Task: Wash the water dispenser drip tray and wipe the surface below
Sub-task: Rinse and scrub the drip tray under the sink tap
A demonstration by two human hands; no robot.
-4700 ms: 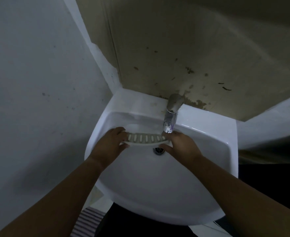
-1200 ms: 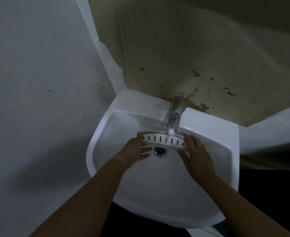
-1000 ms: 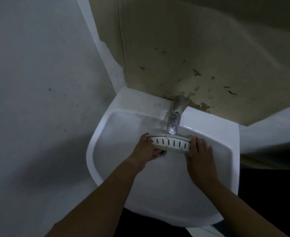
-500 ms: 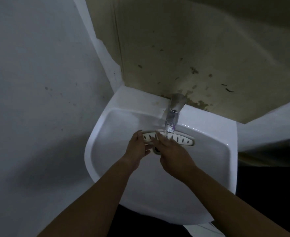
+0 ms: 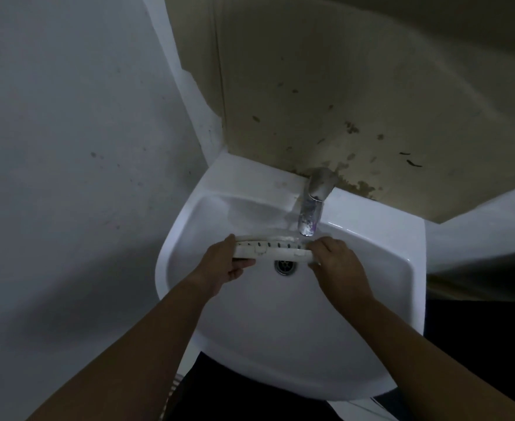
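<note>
Left hand (image 5: 223,266) and right hand (image 5: 336,260) grip opposite ends of the tray (image 5: 273,248), holding it over the drain (image 5: 284,266) beneath the tap (image 5: 312,208) so rinse water runs off into the sink (image 5: 371,268).

drip tray (image 5: 273,250) ends covered by left hand (image 5: 223,265) and right hand (image 5: 336,264), dark object (image 5: 478,314) — cut by right edge

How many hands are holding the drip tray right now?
2. The left hand grips the drip tray at its left end; the right hand holds its right end, just below the tap.
</note>
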